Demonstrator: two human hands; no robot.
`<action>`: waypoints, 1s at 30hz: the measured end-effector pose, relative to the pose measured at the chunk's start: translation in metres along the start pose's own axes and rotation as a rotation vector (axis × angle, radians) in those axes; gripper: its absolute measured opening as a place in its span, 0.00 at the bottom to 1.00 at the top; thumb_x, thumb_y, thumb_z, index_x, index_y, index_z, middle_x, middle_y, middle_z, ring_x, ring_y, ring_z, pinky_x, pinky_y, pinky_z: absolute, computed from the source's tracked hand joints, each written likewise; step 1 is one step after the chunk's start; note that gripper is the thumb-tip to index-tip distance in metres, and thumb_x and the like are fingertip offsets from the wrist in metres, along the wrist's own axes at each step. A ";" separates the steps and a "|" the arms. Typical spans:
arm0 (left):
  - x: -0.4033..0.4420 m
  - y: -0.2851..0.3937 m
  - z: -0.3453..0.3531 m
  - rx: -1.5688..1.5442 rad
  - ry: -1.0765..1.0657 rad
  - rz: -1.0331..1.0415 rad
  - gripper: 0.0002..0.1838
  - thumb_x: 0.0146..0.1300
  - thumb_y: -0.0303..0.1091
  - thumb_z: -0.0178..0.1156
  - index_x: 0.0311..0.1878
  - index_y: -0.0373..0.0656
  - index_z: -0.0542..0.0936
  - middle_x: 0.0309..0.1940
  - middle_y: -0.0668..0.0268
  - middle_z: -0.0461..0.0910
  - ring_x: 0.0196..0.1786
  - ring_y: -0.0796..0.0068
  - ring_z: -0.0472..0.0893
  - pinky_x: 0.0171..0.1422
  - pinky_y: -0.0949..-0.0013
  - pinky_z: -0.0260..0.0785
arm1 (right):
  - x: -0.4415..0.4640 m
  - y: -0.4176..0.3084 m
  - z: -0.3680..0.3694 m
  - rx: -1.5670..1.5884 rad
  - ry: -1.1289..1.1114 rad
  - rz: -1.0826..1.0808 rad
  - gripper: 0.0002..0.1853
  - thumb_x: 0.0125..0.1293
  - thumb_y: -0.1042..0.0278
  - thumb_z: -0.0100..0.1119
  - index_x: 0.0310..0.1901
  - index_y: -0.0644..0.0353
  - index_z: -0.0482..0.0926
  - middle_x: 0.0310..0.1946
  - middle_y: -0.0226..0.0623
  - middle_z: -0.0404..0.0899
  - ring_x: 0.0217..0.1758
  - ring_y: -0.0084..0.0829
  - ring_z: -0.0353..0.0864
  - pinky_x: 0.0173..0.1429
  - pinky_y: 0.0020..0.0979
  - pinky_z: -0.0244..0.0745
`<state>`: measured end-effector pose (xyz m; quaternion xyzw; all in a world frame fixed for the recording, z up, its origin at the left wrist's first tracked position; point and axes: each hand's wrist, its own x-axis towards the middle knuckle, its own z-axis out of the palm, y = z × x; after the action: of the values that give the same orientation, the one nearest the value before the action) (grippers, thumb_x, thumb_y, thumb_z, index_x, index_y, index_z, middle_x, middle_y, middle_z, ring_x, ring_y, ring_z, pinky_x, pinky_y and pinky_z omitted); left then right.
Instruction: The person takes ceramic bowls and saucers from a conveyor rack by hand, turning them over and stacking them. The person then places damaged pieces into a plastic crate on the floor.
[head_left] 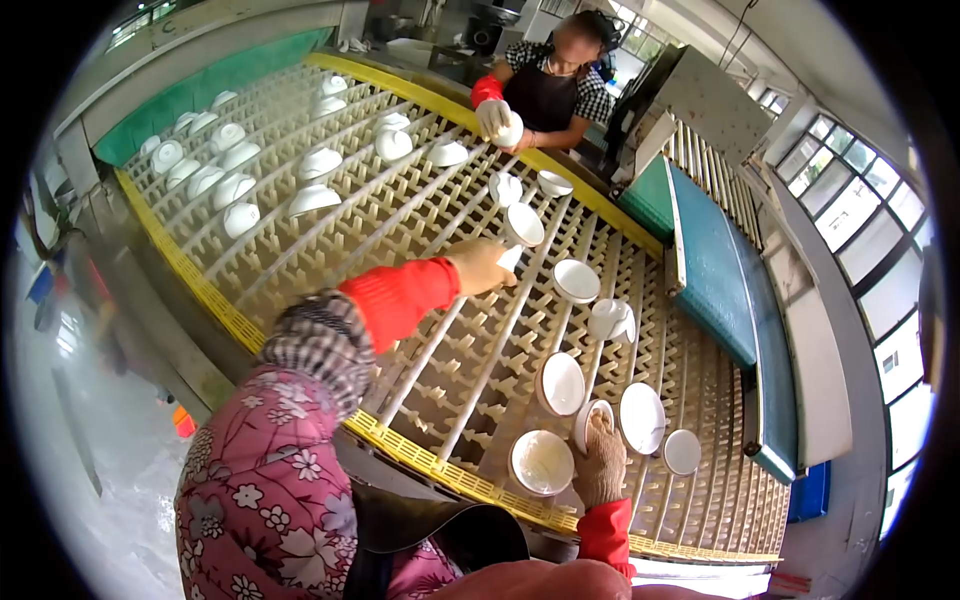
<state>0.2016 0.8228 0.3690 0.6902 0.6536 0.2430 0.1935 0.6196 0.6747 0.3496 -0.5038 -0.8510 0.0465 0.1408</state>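
Observation:
My left hand [482, 266], in a tan glove under a red sleeve, reaches across the pegged rack. Its fingers are closed on a small white bowl [511, 258], largely hidden by the hand. Just beyond that stands another white bowl [524, 225], tilted. My right hand [602, 458], gloved too, grips the rim of a white bowl [590, 422] near the front edge, fingers over its inside. Around it are a wide bowl [542, 463] at its left, one bowl [561, 384] behind, and a larger bowl [642, 418] at its right.
The rack [440, 340] of pegs and rods has yellow edging [205, 300]. Several bowls [240, 155] lie at its far left. Across it, a co-worker [560, 85] in gloves handles a white bowl [509, 130]. A blue-green belt [715, 260] stands at the right.

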 end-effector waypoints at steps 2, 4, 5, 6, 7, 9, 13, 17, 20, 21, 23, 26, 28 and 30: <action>-0.014 -0.019 -0.019 -0.381 -0.071 -0.083 0.23 0.75 0.56 0.68 0.54 0.46 0.94 0.48 0.55 0.95 0.50 0.56 0.94 0.54 0.57 0.85 | -0.004 0.002 -0.001 0.006 0.080 -0.088 0.21 0.63 0.59 0.81 0.54 0.58 0.87 0.53 0.52 0.90 0.54 0.63 0.87 0.60 0.61 0.79; -0.033 -0.054 -0.046 -0.421 0.007 -0.083 0.18 0.74 0.50 0.70 0.52 0.45 0.93 0.46 0.54 0.95 0.51 0.56 0.94 0.55 0.56 0.86 | -0.005 0.013 0.003 0.075 0.037 -0.127 0.19 0.63 0.59 0.80 0.52 0.57 0.88 0.51 0.52 0.90 0.52 0.63 0.87 0.62 0.61 0.79; -0.044 -0.072 -0.062 -0.473 0.054 -0.137 0.17 0.73 0.48 0.70 0.52 0.45 0.93 0.45 0.54 0.95 0.51 0.56 0.94 0.55 0.56 0.86 | -0.003 0.002 -0.004 0.063 0.082 -0.139 0.13 0.65 0.60 0.79 0.46 0.56 0.89 0.45 0.52 0.90 0.47 0.63 0.87 0.56 0.60 0.81; -0.060 -0.084 -0.083 -0.585 0.104 -0.305 0.16 0.74 0.46 0.69 0.54 0.46 0.92 0.44 0.55 0.94 0.51 0.56 0.94 0.55 0.56 0.87 | -0.004 -0.002 -0.007 0.106 0.052 -0.030 0.12 0.66 0.60 0.78 0.44 0.57 0.88 0.44 0.52 0.89 0.45 0.63 0.87 0.53 0.59 0.81; -0.080 -0.101 -0.106 -0.064 0.234 0.007 0.18 0.74 0.47 0.69 0.59 0.46 0.91 0.45 0.56 0.94 0.51 0.56 0.94 0.55 0.58 0.86 | -0.005 -0.005 -0.008 0.149 0.022 0.077 0.12 0.67 0.60 0.77 0.43 0.57 0.87 0.43 0.53 0.89 0.44 0.62 0.87 0.49 0.57 0.81; -0.111 -0.183 -0.135 0.567 0.339 0.257 0.25 0.73 0.50 0.70 0.66 0.47 0.87 0.47 0.56 0.94 0.50 0.55 0.94 0.57 0.56 0.86 | -0.004 -0.010 -0.012 0.193 -0.037 0.262 0.17 0.71 0.53 0.75 0.40 0.62 0.93 0.26 0.43 0.90 0.31 0.37 0.92 0.40 0.39 0.82; -0.194 -0.148 -0.156 0.508 0.377 -0.315 0.29 0.73 0.55 0.71 0.65 0.42 0.86 0.52 0.46 0.92 0.55 0.41 0.91 0.65 0.44 0.80 | 0.022 -0.014 -0.020 0.510 0.064 0.177 0.18 0.72 0.58 0.74 0.55 0.64 0.92 0.37 0.35 0.93 0.43 0.26 0.90 0.48 0.34 0.84; -0.208 -0.147 -0.143 0.402 0.348 -0.455 0.26 0.72 0.55 0.72 0.60 0.43 0.89 0.54 0.50 0.92 0.59 0.48 0.90 0.65 0.45 0.77 | 0.112 -0.073 -0.028 0.440 0.345 -0.176 0.21 0.68 0.71 0.77 0.61 0.63 0.87 0.46 0.49 0.93 0.47 0.41 0.93 0.52 0.41 0.89; -0.207 -0.128 -0.151 0.615 0.345 -0.215 0.26 0.72 0.54 0.72 0.63 0.45 0.89 0.58 0.53 0.91 0.63 0.51 0.88 0.70 0.48 0.76 | 0.177 -0.159 -0.061 0.231 0.482 -0.482 0.19 0.67 0.76 0.78 0.58 0.64 0.85 0.50 0.63 0.89 0.49 0.56 0.93 0.51 0.48 0.92; -0.208 -0.147 -0.142 0.613 0.427 -0.102 0.27 0.71 0.55 0.72 0.63 0.45 0.89 0.61 0.54 0.90 0.65 0.53 0.87 0.72 0.51 0.74 | 0.193 -0.169 -0.056 0.214 0.478 -0.550 0.16 0.71 0.76 0.76 0.57 0.66 0.84 0.49 0.59 0.89 0.50 0.53 0.94 0.50 0.47 0.93; -0.216 -0.147 -0.149 0.544 0.398 -0.218 0.28 0.69 0.56 0.73 0.60 0.44 0.89 0.58 0.53 0.91 0.62 0.51 0.88 0.69 0.49 0.75 | 0.201 -0.180 -0.036 0.754 0.226 -0.321 0.20 0.81 0.62 0.71 0.63 0.69 0.83 0.49 0.51 0.89 0.51 0.40 0.93 0.57 0.41 0.91; -0.210 -0.186 -0.145 0.419 0.295 -0.350 0.31 0.65 0.62 0.73 0.53 0.40 0.91 0.48 0.49 0.92 0.54 0.45 0.91 0.64 0.47 0.79 | 0.175 -0.160 -0.021 0.523 0.065 -0.168 0.35 0.77 0.53 0.72 0.76 0.67 0.79 0.53 0.48 0.87 0.58 0.35 0.90 0.65 0.39 0.87; -0.210 -0.176 -0.149 0.421 0.265 -0.372 0.32 0.69 0.58 0.74 0.65 0.42 0.86 0.55 0.48 0.90 0.57 0.43 0.89 0.65 0.44 0.80 | 0.146 -0.136 -0.019 0.215 0.024 -0.137 0.40 0.65 0.55 0.80 0.75 0.66 0.80 0.59 0.52 0.87 0.59 0.47 0.92 0.65 0.46 0.86; -0.205 -0.163 -0.148 0.449 0.238 -0.358 0.33 0.68 0.58 0.74 0.65 0.43 0.86 0.57 0.48 0.89 0.59 0.44 0.87 0.68 0.45 0.78 | 0.123 -0.105 -0.012 0.020 -0.023 -0.182 0.38 0.62 0.58 0.82 0.72 0.64 0.81 0.59 0.55 0.88 0.57 0.59 0.90 0.64 0.53 0.85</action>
<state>-0.0232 0.6228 0.3764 0.5563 0.8202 0.1336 -0.0018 0.4786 0.7295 0.4085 -0.4224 -0.8943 0.0478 0.1396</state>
